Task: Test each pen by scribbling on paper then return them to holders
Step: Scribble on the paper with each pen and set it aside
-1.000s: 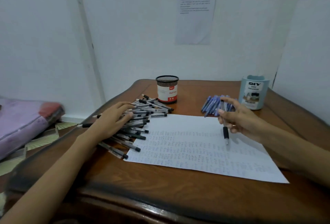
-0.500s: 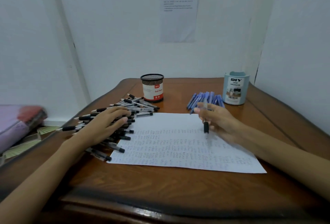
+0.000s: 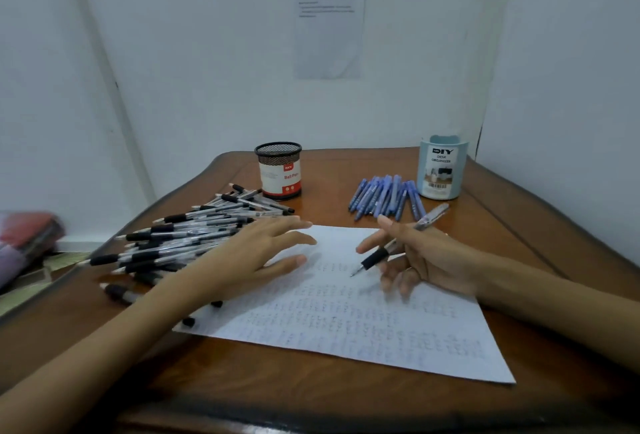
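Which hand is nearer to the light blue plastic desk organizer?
Right. The right hand, holding a clear black-grip pen, is in front of the light blue plastic desk organizer; the left hand is far to its left.

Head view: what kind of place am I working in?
Likely a home or office study corner: wooden desk, mesh pen holder, blue organizer, printed notice on the white wall.

Beyond your right fingers [image 3: 385,222], the pale blue holder [image 3: 441,174] reads "DIY" in bold, then "DESK ORGANIZER"; the barcode below it is too small to read. Beyond your left fingers [image 3: 294,225], the black mesh holder [image 3: 280,156] carries a red-and-white label reading "Ball Pen". Under your fingers, the paper [image 3: 346,329] shows scribbled rows you cannot read, and the print on the wall sheet [image 3: 329,35] is just as illegible.
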Demonstrator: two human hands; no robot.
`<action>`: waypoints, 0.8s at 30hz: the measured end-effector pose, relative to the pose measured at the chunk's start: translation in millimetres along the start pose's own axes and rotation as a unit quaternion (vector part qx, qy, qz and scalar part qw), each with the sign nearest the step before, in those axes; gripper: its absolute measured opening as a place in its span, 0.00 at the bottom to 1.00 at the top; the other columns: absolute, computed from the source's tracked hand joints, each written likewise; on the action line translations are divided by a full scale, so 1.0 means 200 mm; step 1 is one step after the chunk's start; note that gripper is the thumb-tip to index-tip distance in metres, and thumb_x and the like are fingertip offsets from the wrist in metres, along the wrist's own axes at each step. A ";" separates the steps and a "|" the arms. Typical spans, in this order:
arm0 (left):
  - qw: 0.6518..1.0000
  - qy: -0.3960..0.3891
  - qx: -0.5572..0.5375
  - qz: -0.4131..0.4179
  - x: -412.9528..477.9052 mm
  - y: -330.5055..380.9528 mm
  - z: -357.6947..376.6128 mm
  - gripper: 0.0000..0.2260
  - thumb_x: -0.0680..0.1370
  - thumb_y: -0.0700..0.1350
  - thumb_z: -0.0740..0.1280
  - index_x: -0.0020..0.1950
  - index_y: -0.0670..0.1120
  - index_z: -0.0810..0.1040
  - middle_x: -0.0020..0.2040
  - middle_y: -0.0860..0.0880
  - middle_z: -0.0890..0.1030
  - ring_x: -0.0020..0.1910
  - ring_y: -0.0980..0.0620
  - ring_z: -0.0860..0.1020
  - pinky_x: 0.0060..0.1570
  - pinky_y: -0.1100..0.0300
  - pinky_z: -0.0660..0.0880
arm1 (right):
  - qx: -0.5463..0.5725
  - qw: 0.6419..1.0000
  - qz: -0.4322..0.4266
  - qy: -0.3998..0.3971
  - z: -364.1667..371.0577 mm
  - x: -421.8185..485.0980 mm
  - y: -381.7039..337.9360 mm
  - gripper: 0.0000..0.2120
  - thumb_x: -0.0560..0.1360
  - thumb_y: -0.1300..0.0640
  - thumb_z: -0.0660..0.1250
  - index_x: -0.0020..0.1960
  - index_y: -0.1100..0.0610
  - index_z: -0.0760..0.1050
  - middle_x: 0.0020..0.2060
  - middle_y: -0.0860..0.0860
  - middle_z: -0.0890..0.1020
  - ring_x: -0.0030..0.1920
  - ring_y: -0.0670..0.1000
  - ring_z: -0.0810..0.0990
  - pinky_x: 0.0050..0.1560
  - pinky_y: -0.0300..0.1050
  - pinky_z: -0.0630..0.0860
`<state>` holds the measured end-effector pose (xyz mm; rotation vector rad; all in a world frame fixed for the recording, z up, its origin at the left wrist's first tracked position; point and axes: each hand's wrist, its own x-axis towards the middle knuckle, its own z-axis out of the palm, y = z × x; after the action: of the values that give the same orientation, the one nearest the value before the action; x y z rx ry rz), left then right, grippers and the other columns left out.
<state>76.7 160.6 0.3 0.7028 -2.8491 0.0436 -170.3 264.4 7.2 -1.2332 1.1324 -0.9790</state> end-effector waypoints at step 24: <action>0.985 -0.074 -0.156 -0.013 0.20 0.09 0.13 0.19 0.78 0.56 0.48 0.69 0.64 0.58 0.71 0.66 0.58 0.67 0.74 0.52 0.62 0.81 0.46 | -0.211 0.955 -0.110 0.177 -0.20 0.03 0.08 0.19 0.75 0.65 0.66 0.26 0.62 0.68 0.16 0.47 0.72 0.18 0.42 0.68 0.20 0.30 0.64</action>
<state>28.6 155.7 -17.0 0.6996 -2.8863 -0.4661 -209.2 252.1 -8.6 -1.5923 1.5664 -1.1979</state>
